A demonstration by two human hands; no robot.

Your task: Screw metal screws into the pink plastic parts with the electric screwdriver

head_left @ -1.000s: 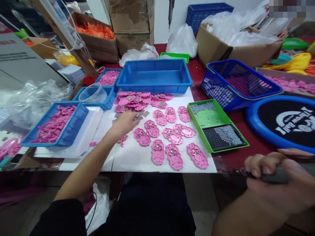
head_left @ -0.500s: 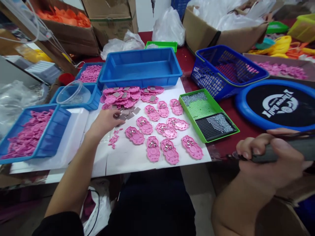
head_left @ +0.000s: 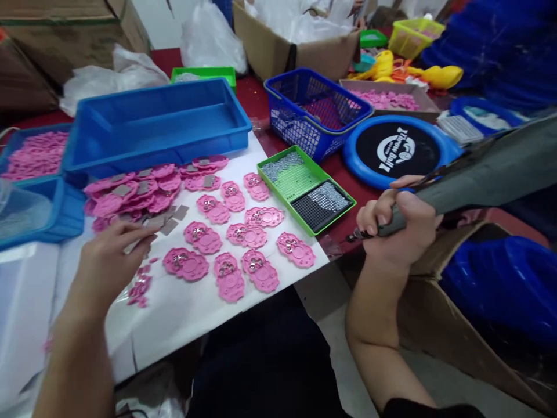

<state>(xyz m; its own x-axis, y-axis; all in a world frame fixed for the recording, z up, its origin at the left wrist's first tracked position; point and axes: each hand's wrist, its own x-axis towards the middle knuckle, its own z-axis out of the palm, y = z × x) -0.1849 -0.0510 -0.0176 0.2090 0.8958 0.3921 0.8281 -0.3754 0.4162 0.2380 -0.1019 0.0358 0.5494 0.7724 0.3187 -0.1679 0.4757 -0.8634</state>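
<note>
My right hand (head_left: 398,223) is wrapped around a grey electric screwdriver (head_left: 470,180), its bit pointing left past the table's edge. Thumb and fingers of my left hand (head_left: 115,255) come together in a pinch at several small grey square plates (head_left: 169,226); whether one is between the fingertips, I cannot make out. Behind those plates lies a heap of pink plastic casings (head_left: 152,188), some with grey squares on top. Several pink casings with shiny metal parts (head_left: 228,276) are spread over the white sheet. Small pink pieces (head_left: 140,284) lie just right of my left wrist.
A green tray (head_left: 313,229) of small silvery screws sits to the right, beside a blue mesh basket (head_left: 317,125). A large blue bin (head_left: 161,151) stands at the back. A blue-rimmed disc (head_left: 395,151) and an open carton (head_left: 435,313) are at the right.
The view has swung to the right, so the table's contents sit further left. My left hand stays by the grey plates, its fingers drawn closer together. The screwdriver remains in my right hand.
</note>
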